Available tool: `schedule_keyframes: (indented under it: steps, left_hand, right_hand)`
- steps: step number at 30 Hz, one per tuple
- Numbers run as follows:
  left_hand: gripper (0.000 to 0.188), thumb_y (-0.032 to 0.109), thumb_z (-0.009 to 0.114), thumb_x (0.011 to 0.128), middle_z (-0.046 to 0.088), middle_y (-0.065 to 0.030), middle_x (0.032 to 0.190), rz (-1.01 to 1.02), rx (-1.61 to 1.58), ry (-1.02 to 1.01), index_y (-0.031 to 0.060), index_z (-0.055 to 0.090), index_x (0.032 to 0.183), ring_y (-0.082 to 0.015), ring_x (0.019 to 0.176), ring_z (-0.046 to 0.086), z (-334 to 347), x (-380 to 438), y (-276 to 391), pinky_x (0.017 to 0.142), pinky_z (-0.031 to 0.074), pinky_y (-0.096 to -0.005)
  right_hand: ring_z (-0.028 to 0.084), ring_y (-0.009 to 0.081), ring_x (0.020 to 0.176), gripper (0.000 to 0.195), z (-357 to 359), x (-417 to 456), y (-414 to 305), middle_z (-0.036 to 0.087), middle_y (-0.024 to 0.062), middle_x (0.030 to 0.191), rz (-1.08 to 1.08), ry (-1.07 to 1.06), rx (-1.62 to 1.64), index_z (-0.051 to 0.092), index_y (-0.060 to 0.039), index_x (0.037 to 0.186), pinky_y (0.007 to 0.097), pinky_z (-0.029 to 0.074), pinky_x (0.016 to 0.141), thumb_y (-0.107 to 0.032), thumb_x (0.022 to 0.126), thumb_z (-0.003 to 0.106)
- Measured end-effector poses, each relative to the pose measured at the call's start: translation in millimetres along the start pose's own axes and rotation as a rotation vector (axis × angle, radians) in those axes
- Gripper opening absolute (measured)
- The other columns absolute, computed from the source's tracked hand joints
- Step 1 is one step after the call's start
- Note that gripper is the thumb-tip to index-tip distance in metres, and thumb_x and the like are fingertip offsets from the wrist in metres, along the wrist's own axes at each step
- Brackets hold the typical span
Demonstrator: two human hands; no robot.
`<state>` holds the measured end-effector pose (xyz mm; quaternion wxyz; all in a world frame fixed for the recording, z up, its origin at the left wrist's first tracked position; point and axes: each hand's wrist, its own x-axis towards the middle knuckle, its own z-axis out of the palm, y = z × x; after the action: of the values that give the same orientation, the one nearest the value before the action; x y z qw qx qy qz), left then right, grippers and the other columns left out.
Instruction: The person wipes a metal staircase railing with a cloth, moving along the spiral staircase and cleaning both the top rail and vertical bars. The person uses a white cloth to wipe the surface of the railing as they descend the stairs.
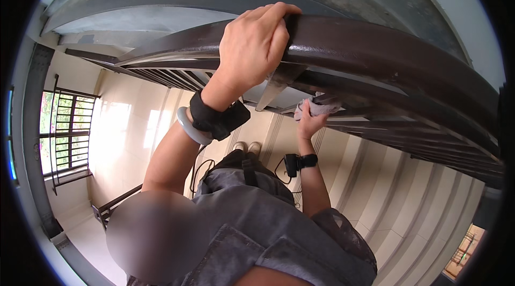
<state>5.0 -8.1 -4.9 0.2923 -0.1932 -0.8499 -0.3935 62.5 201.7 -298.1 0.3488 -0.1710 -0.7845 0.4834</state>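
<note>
My left hand (255, 44) rests over the top of a dark brown metal handrail (346, 40), its fingers curled over the far side. Lower down and to the right, my right hand (312, 121) holds a greyish-pink cloth (322, 108) against a dark bar of the railing beneath the handrail. The cloth is wrapped partly around that bar, and the thumb shows on its near side. Each wrist has a black strap with a small black device; a pale bangle (193, 127) sits on my left forearm. The fingertips of my right hand are hidden by the cloth.
Beige tiled stairs (386, 189) run off to the right, beside the railing's balusters (402, 131). A barred window (72, 133) is at the left, with another dark rail (120, 201) below it. Black cables hang near my waist, and my shoes (247, 147) are on the tiled floor.
</note>
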Motion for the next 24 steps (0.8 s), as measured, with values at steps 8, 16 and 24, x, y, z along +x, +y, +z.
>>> schedule_keyframes:
  steps: [8, 16, 24]
  left_hand:
    - [0.032, 0.013, 0.042, 0.093, 0.069, -0.0167, 0.092, 0.039, -0.018, -0.028, 0.0068, 0.066, 0.113, -0.0364, 0.083, 0.066, -2, 2, -2, 0.077, 0.052, -0.0423]
    - [0.034, 0.015, 0.042, 0.093, 0.069, -0.017, 0.096, 0.002, 0.014, -0.009, 0.008, 0.065, 0.116, -0.0371, 0.086, 0.066, 3, 0, -4, 0.077, 0.052, -0.0426]
    - [0.022, 0.013, 0.051, 0.091, 0.069, -0.0128, 0.088, 0.028, 0.001, 0.031, 0.0068, 0.066, 0.106, -0.0351, 0.083, 0.066, 3, 0, -5, 0.079, 0.053, -0.0434]
  right_hand:
    - [0.068, 0.0318, 0.097, 0.051, 43, -29, 60, 0.068, 0.0184, 0.11, 0.351, -0.003, 0.096, 0.062, 0.0032, 0.118, 0.0414, 0.052, 0.088, -0.012, 0.072, 0.078]
    - [0.066, 0.0233, 0.098, 0.061, -2, 28, -63, 0.068, 0.0156, 0.113, 0.108, 0.096, 0.2, 0.055, 0.0041, 0.129, 0.0358, 0.052, 0.09, -0.012, 0.075, 0.076]
    - [0.069, 0.023, 0.094, 0.059, 37, -21, 61, 0.071, 0.0132, 0.11, 0.361, -0.079, 0.092, 0.059, 0.0035, 0.126, 0.036, 0.055, 0.084, -0.009, 0.073, 0.08]
